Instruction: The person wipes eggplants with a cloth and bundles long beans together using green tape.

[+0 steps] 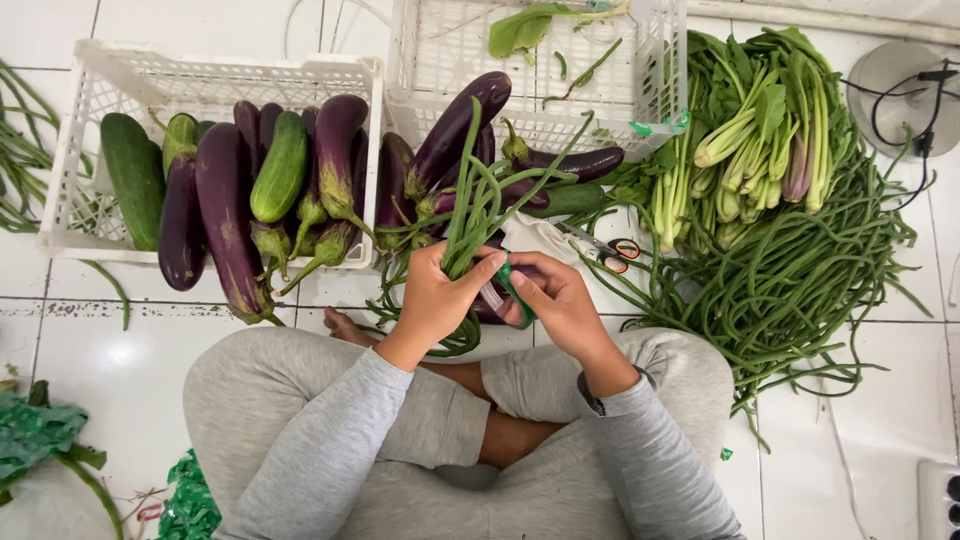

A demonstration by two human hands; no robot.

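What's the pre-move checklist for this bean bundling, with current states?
1. Left hand grips bundle of long beans: ok.
2. Right hand holds green tape roll against bundle: ok.
3. Tape fully around the stems: cannot tell, hidden by fingers.
4. Bean ends aligned: not ok, tips splay upward.
5. Scissors within reach on floor: ok.
6. Loose bean pile beside right knee: ok.

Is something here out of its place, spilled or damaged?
Yes. Several eggplants hang over the front rim of the left crate, and long beans lie loose on the floor. The left hand grips a bean bundle; the right hand holds green tape. Nothing looks damaged.
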